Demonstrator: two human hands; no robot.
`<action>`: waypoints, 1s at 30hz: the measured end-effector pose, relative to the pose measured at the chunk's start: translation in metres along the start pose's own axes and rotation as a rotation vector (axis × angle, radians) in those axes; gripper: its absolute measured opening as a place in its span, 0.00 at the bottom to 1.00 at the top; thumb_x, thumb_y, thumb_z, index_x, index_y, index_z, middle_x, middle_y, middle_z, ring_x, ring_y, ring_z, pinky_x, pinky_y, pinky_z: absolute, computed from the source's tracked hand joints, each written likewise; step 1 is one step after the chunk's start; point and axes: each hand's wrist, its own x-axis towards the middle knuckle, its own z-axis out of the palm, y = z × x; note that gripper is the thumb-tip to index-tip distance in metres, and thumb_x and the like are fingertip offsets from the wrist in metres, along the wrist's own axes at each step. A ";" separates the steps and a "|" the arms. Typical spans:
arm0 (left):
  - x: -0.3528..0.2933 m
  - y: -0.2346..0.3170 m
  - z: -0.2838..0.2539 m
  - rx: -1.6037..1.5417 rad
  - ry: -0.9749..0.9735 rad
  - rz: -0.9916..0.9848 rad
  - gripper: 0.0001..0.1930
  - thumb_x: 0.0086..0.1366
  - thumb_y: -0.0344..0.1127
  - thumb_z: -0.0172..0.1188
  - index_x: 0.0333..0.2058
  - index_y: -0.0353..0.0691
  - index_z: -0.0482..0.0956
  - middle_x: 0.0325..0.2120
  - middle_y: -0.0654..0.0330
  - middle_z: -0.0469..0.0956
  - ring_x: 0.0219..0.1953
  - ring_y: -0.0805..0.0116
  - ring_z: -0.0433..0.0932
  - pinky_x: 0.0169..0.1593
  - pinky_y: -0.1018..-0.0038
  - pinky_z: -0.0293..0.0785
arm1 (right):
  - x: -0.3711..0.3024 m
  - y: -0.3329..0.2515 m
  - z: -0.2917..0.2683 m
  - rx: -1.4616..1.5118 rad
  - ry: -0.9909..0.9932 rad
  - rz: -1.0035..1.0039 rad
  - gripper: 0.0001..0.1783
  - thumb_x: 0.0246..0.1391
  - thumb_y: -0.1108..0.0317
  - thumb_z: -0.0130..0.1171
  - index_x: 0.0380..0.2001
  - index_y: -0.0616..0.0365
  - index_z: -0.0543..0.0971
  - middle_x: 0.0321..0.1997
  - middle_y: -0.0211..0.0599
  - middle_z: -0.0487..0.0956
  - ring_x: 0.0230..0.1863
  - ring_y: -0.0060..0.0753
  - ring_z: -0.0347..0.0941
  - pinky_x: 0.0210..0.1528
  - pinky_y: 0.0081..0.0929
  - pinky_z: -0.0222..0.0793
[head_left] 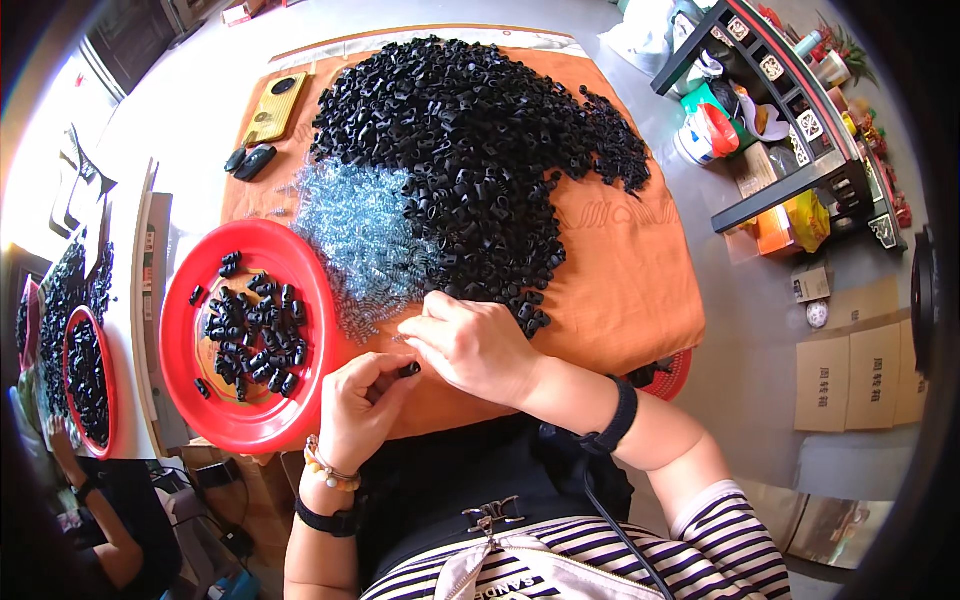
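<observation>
Clock positions are referring to a dial centred on the two hands. The left hand (357, 405) is grasping a small black part (408, 369) between thumb and index finger, at the dial centre, just below the right fingertips. This part is appearing short and dark, with a rounded outline; its finer detail is too small to tell. The right hand (470, 340) is pinching a tiny silvery piece (400, 338) at its fingertips, seemingly a coil; its exact form is not resolving.

At twelve to one o'clock, a large heap of black parts (470, 130) is spreading over the orange cloth (630, 290); these pieces are showing short, hollow, tubular bodies with dull highlights. At eleven to twelve o'clock, a pile of springs (360, 215) is lying against the heap, its fine coils glinting pale silver-blue. At one to two o'clock, a cluster of smaller black pieces (618, 145) is adjoining the heap.

At nine o'clock, a round red tray (178, 340) is holding loose black cylindrical pieces (255, 340), pointing in mixed directions.
</observation>
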 end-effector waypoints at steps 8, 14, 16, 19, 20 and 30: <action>-0.001 -0.005 0.005 0.024 0.055 0.035 0.09 0.57 0.26 0.69 0.37 0.33 0.82 0.21 0.66 0.76 0.21 0.83 0.72 0.26 0.84 0.69 | -0.004 0.004 0.010 -0.117 -0.028 -0.079 0.04 0.51 0.70 0.60 0.32 0.54 0.78 0.31 0.35 0.72 0.30 0.35 0.78 0.30 0.31 0.76; 0.000 -0.001 0.007 0.066 0.062 0.017 0.08 0.59 0.24 0.68 0.38 0.32 0.82 0.21 0.67 0.77 0.22 0.83 0.73 0.27 0.84 0.69 | -0.017 -0.005 -0.009 -0.034 -0.004 0.003 0.06 0.53 0.70 0.61 0.34 0.57 0.79 0.32 0.35 0.75 0.30 0.36 0.78 0.30 0.31 0.76; 0.001 -0.001 0.008 0.063 0.083 0.027 0.08 0.57 0.25 0.69 0.36 0.33 0.82 0.20 0.64 0.77 0.20 0.81 0.73 0.26 0.82 0.70 | -0.019 -0.008 -0.012 -0.069 0.011 -0.065 0.06 0.53 0.70 0.62 0.34 0.57 0.79 0.32 0.35 0.75 0.30 0.36 0.78 0.30 0.30 0.76; 0.002 0.005 0.008 0.164 0.069 0.055 0.08 0.56 0.25 0.69 0.35 0.32 0.82 0.21 0.61 0.79 0.20 0.78 0.75 0.26 0.80 0.72 | -0.021 -0.010 -0.015 -0.112 -0.021 -0.078 0.05 0.53 0.69 0.61 0.33 0.57 0.77 0.32 0.35 0.74 0.31 0.35 0.78 0.30 0.28 0.75; 0.002 0.007 0.008 0.188 0.069 0.077 0.08 0.56 0.25 0.69 0.35 0.32 0.82 0.21 0.60 0.79 0.21 0.76 0.76 0.26 0.80 0.72 | -0.020 -0.010 -0.015 -0.136 -0.037 -0.094 0.05 0.53 0.69 0.60 0.32 0.57 0.77 0.32 0.35 0.74 0.31 0.35 0.78 0.30 0.28 0.75; -0.001 0.007 0.007 0.187 0.057 0.100 0.09 0.54 0.24 0.70 0.36 0.32 0.83 0.23 0.60 0.80 0.22 0.76 0.78 0.27 0.80 0.73 | -0.017 -0.016 -0.019 -0.079 -0.039 -0.097 0.03 0.55 0.69 0.59 0.30 0.55 0.76 0.29 0.35 0.74 0.28 0.35 0.78 0.29 0.30 0.74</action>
